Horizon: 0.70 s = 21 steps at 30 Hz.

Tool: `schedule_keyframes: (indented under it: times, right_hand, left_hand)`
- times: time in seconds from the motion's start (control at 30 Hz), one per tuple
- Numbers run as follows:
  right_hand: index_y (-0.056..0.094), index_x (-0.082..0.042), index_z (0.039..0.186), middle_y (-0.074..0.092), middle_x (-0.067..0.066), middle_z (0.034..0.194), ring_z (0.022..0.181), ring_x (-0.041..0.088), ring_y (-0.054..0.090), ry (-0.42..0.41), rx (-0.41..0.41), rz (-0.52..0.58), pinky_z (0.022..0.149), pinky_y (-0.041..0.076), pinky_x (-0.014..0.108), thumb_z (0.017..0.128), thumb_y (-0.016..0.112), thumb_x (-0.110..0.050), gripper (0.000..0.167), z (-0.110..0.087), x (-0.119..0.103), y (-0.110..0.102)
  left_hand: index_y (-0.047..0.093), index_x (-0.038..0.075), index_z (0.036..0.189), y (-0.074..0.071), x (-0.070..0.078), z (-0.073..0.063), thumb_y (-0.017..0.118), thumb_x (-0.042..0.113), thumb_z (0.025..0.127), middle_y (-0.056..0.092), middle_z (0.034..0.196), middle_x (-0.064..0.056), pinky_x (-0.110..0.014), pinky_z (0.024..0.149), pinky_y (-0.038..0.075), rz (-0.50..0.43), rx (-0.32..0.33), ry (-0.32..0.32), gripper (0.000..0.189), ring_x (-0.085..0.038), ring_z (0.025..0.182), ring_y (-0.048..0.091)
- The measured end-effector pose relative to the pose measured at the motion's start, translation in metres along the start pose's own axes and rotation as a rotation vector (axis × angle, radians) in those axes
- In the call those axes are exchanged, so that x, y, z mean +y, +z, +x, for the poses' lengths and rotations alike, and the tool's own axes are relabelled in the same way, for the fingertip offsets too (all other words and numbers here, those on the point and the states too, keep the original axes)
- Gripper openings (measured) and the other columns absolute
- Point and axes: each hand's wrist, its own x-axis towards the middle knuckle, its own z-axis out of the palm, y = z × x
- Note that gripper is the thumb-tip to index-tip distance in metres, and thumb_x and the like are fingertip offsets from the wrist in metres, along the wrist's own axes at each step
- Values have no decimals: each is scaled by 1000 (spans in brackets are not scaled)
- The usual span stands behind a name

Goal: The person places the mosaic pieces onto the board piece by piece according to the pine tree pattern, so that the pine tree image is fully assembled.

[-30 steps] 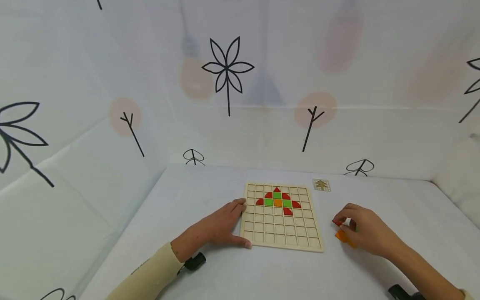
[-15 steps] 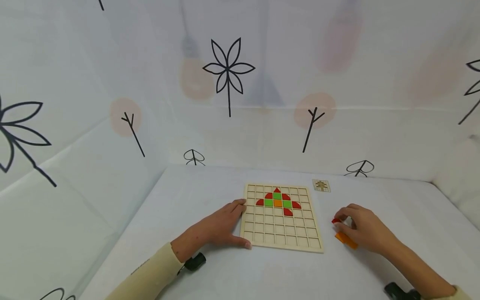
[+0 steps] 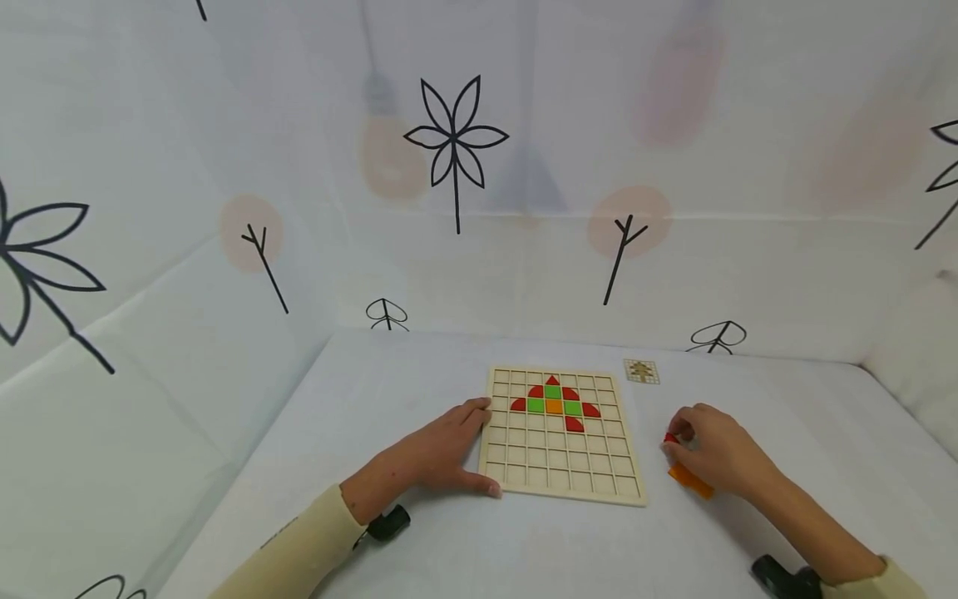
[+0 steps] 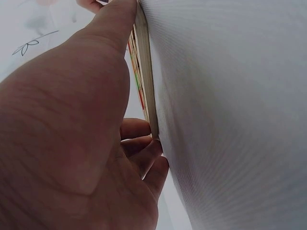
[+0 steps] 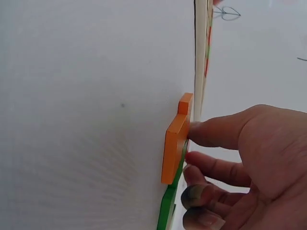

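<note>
My left hand [image 3: 449,453] rests at the left side of a pale wooden grid board [image 3: 565,478], fingers along the left edge and thumb at the near-left corner. Set in the board are red, green and orange tiles [image 3: 554,406], with a red triangle at the top. To the right of the board, my right hand [image 3: 722,449] pinches a small red tile [image 3: 670,438] between thumb and fingers. Just under that hand lie orange tiles [image 3: 692,481]. The right wrist view also shows green tiles [image 5: 166,208] beside the orange ones; the hand hides them from the head camera.
A small pattern card [image 3: 642,371] with a tree-like figure lies past the board's far right corner. White cloth printed with plants [image 3: 456,274] hangs behind the white table [image 3: 569,553]. Dark wrist cameras [image 3: 389,522] sit at both wrists.
My right wrist has shifted a little to the left, and its fingers have drawn closer together on the red tile. The left hand and the board have stayed in place.
</note>
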Motion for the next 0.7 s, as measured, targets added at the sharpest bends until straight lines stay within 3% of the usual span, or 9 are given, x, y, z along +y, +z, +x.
schedule_keyframes:
  times: [0.23, 0.47, 0.7]
  right_hand:
    - [68, -4, 95, 61, 5, 92, 82, 21, 54, -7, -26, 29, 73, 55, 39, 87, 83, -13, 20, 4, -1, -2]
    - [62, -10, 94, 59, 0, 83, 72, 18, 51, 14, -103, 114, 58, 44, 26, 88, 82, -8, 21, 5, -5, -6]
    - [71, -12, 96, 58, -3, 83, 76, 17, 52, -51, -83, 113, 61, 46, 26, 90, 79, -3, 13, 8, -14, -7]
  left_hand:
    - [30, 11, 166, -2, 2, -1, 67, 88, 77, 21, 175, -3, -38, 127, 33, -10, -4, -2, 124, -22, 159, 28]
    - [30, 11, 166, -3, 2, -2, 67, 88, 77, 21, 176, -4, -39, 127, 33, -15, 3, 3, 124, -23, 160, 28]
    - [31, 11, 166, -1, 1, -2, 66, 89, 77, 22, 175, -4, -39, 126, 35, -15, 11, 10, 124, -23, 159, 30]
